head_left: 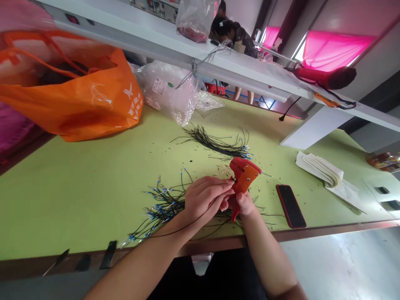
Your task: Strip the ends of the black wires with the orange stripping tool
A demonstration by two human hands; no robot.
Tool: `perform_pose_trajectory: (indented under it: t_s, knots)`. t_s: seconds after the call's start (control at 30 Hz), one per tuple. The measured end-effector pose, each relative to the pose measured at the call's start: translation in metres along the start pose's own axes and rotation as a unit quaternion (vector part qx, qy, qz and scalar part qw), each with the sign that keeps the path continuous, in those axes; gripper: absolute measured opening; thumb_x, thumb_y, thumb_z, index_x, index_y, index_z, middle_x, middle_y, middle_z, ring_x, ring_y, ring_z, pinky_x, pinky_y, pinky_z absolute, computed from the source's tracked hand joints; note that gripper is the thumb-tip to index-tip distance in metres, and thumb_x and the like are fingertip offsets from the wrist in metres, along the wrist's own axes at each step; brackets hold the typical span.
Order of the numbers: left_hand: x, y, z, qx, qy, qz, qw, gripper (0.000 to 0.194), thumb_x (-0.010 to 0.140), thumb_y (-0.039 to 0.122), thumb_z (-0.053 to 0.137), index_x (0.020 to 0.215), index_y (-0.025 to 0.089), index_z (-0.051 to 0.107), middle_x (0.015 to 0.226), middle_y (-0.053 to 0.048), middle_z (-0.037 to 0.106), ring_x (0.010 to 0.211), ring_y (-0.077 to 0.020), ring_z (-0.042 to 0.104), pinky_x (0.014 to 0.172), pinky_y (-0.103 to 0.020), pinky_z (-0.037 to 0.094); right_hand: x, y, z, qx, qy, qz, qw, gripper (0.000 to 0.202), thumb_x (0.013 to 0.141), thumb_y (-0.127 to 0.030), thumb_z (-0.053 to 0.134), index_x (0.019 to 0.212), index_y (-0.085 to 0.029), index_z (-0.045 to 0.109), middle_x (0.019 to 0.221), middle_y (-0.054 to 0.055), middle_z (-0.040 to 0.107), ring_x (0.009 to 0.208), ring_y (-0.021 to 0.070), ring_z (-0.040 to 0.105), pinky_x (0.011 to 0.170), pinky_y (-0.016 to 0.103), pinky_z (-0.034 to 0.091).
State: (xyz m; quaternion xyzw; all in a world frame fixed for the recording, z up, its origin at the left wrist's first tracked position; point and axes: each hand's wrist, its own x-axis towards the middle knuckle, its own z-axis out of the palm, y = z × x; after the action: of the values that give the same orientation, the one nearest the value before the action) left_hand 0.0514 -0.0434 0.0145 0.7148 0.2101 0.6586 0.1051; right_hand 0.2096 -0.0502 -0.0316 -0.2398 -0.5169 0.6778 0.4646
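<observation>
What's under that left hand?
Blue-tipped black wires poke out beside the left hand, on the green table. Whatever lies right beneath the hand is covered, so I can't tell.

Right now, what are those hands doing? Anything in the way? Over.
Right hand gripping tool. Left hand pinching wire beside it. Loose wires under hands; phone apart, to the right.

Red-and-orange hand tool (246, 176), head uppermost, beside a curved black wire (184, 228).

This looks like a workshop: black wires (215, 143) and scattered dark scraps (191, 161) lie on the green table (78, 191), a shelf (125, 25) spans the table's far side, and a person (245, 36) leans beyond the table.
</observation>
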Motion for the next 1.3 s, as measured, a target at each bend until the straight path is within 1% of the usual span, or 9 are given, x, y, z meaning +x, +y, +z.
perform_pose_trajectory:
  t_s: [0.43, 0.57, 0.83, 0.97, 1.07, 1.13, 1.17, 1.23, 1.3]
  knots:
    - [-0.005, 0.001, 0.003, -0.031, 0.007, -0.044, 0.999, 0.021, 0.093, 0.007, 0.068, 0.105, 0.024, 0.071, 0.097, -0.002, 0.081, 0.079, -0.0123, 0.078, 0.069, -0.022, 0.065, 0.0, -0.001, 0.001, -0.003, -0.018, -0.03, 0.999, 0.06, 0.079, -0.078, 0.068, 0.065, -0.019, 0.063, 0.05, 0.001, 0.05, 0.065, 0.0242, 0.066, 0.063, 0.038, 0.06]
    - [-0.008, 0.001, 0.004, -0.04, 0.019, -0.064, 0.997, 0.02, 0.092, 0.008, 0.069, 0.104, 0.024, 0.072, 0.096, -0.002, 0.08, 0.076, -0.0112, 0.077, 0.065, -0.02, 0.063, 0.002, -0.004, 0.003, -0.006, -0.044, -0.032, 0.999, 0.063, 0.081, -0.077, 0.066, 0.061, -0.018, 0.063, 0.05, 0.002, 0.052, 0.057, 0.0211, 0.061, 0.057, 0.035, 0.057]
    - [-0.006, -0.001, 0.006, -0.045, 0.028, -0.054, 0.997, 0.019, 0.088, 0.008, 0.074, 0.099, 0.023, 0.073, 0.09, -0.001, 0.079, 0.075, -0.0124, 0.076, 0.068, -0.022, 0.062, 0.004, 0.002, 0.006, 0.037, -0.038, -0.075, 0.996, 0.062, 0.085, -0.07, 0.069, 0.052, -0.019, 0.055, 0.039, -0.001, 0.048, 0.036, 0.015, 0.049, 0.042, 0.029, 0.048]
    - [-0.009, -0.003, 0.007, -0.053, 0.032, -0.073, 0.995, 0.014, 0.089, 0.011, 0.074, 0.096, 0.023, 0.073, 0.088, -0.001, 0.08, 0.074, -0.0123, 0.076, 0.067, -0.022, 0.061, 0.007, 0.001, 0.007, 0.059, -0.024, -0.102, 0.993, 0.058, 0.086, -0.071, 0.066, 0.059, -0.02, 0.055, 0.038, -0.006, 0.043, 0.03, 0.0111, 0.04, 0.038, 0.026, 0.044]
    - [-0.011, -0.006, 0.011, -0.083, 0.064, -0.133, 0.986, 0.004, 0.089, 0.018, 0.075, 0.088, 0.022, 0.074, 0.083, -0.002, 0.079, 0.072, -0.0136, 0.075, 0.066, -0.023, 0.061, 0.007, -0.016, 0.005, 0.12, -0.019, -0.119, 0.986, 0.051, 0.087, -0.068, 0.069, 0.07, -0.022, 0.055, 0.045, -0.01, 0.042, 0.033, 0.0088, 0.035, 0.044, 0.024, 0.047]
    - [-0.011, -0.008, 0.015, -0.124, 0.085, -0.224, 0.963, 0.009, 0.088, 0.027, 0.076, 0.084, 0.02, 0.074, 0.079, -0.003, 0.078, 0.07, -0.0152, 0.075, 0.065, -0.025, 0.061, 0.005, -0.031, 0.001, 0.172, -0.026, -0.129, 0.976, 0.05, 0.085, -0.068, 0.072, 0.072, -0.023, 0.053, 0.049, -0.011, 0.04, 0.037, 0.008, 0.033, 0.05, 0.024, 0.05]
    - [-0.012, -0.008, 0.019, -0.153, 0.092, -0.284, 0.942, 0.014, 0.087, 0.033, 0.078, 0.082, 0.02, 0.073, 0.077, -0.004, 0.077, 0.068, -0.0155, 0.074, 0.064, -0.025, 0.06, 0.003, -0.038, -0.002, 0.199, -0.031, -0.134, 0.97, 0.051, 0.084, -0.068, 0.073, 0.072, -0.023, 0.052, 0.05, -0.011, 0.039, 0.038, 0.0078, 0.03, 0.052, 0.024, 0.05]
    - [-0.014, -0.006, 0.029, -0.232, 0.108, -0.414, 0.874, 0.025, 0.08, 0.042, 0.082, 0.08, 0.019, 0.072, 0.074, -0.003, 0.076, 0.062, -0.0138, 0.069, 0.059, -0.024, 0.058, -0.003, -0.049, -0.01, 0.244, -0.053, -0.146, 0.957, 0.051, 0.082, -0.067, 0.075, 0.071, -0.024, 0.05, 0.048, -0.013, 0.036, 0.038, 0.0075, 0.027, 0.052, 0.024, 0.05]
    - [-0.02, -0.001, 0.043, -0.317, 0.12, -0.529, 0.778, 0.034, 0.072, 0.046, 0.087, 0.079, 0.018, 0.07, 0.074, -0.002, 0.074, 0.056, -0.0106, 0.063, 0.056, -0.022, 0.054, -0.01, -0.055, -0.018, 0.275, -0.09, -0.168, 0.943, 0.048, 0.083, -0.065, 0.076, 0.072, -0.025, 0.051, 0.046, -0.013, 0.035, 0.036, 0.0075, 0.027, 0.051, 0.023, 0.048]
